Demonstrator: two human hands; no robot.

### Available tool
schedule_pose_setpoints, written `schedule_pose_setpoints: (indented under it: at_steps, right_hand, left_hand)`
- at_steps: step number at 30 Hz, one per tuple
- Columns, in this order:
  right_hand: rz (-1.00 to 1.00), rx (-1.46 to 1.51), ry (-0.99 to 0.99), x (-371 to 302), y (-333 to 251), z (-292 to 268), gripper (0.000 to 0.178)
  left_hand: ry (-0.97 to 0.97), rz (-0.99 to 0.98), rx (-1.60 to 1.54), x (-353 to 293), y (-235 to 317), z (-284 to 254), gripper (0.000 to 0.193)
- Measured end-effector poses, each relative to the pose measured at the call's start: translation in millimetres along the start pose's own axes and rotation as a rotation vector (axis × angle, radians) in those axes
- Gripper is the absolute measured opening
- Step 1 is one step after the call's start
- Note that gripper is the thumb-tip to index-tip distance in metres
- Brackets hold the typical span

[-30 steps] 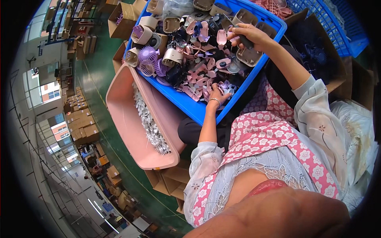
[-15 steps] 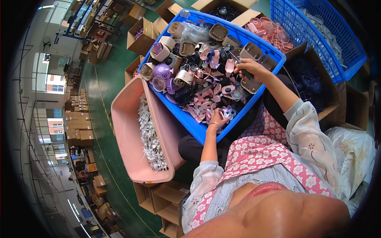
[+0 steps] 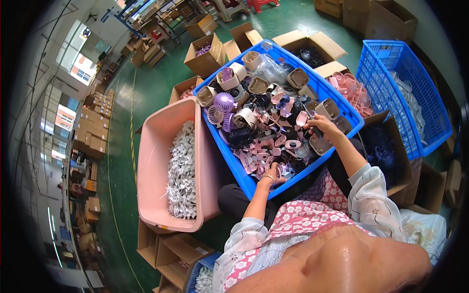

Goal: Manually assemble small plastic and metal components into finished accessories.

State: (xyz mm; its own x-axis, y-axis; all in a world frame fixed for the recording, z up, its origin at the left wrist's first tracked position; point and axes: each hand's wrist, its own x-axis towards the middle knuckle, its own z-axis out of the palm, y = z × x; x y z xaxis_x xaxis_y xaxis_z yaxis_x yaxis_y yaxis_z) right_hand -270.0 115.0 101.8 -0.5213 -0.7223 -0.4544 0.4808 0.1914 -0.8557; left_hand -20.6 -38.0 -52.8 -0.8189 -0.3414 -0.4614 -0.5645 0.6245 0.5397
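A blue tub (image 3: 229, 171) in front of me is heaped with plastic parts. At its near corner, my left hand (image 3: 274, 177) reaches into small pink parts (image 3: 251, 158), thumb and fingers apart, with nothing visibly held. Over the tub's right side my right hand (image 3: 323, 128) is closed round a dark-handled tool (image 3: 317, 132) with a thin shaft pointing into the pile; its tip is hard to make out. A pink oval shell (image 3: 302, 117) lies beside these fingers. Purple fan heads (image 3: 224, 101) and beige housings (image 3: 244, 117) lie farther left.
A pink bin (image 3: 151, 195) holding white parts (image 3: 181, 171) stands left of the tub. To the right are a blue crate (image 3: 415, 132), a carton of dark fan parts (image 3: 381, 151) and pink fan guards (image 3: 349, 93). An open carton (image 3: 325, 46) sits behind the tub.
The view has shifted, so the tub and bins appear lower. My right hand still grips the tool, and my left hand stays at the tub's near corner.
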Motion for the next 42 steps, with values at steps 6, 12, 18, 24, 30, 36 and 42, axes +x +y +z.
schedule_pose_setpoints:
  at_steps: [6, 12, 18, 24, 30, 36, 42]
  right_hand:
    - [-0.008, -0.016, 0.022, -2, 7, -4, 0.014]
    - [-0.016, -0.117, -0.015, 9, 21, -2, 0.014]
    - [-0.11, -0.181, -0.052, 16, 16, -4, 0.018]
    - [-0.045, -0.205, -0.077, 12, 23, 5, 0.017]
    - [-0.063, -0.252, -0.072, 9, 23, 14, 0.019]
    - [-0.068, -0.321, -0.108, 12, 29, 6, 0.021]
    - [-0.113, -0.365, -0.13, 12, 27, 21, 0.024]
  left_hand:
    - [-0.116, -0.221, 0.139, 5, 16, 9, 0.118]
    - [0.001, -0.336, 0.094, 24, 9, 18, 0.108]
    - [0.359, 0.022, -0.277, 22, -16, -7, 0.067]
    - [0.101, -0.1, -1.397, 1, 36, -62, 0.051]
    - [-0.162, -0.182, -1.721, 3, 11, -99, 0.03]
    - [-0.093, -0.064, -1.735, 2, -1, -114, 0.039]
    - [0.244, -0.208, -1.057, 2, -24, -107, 0.033]
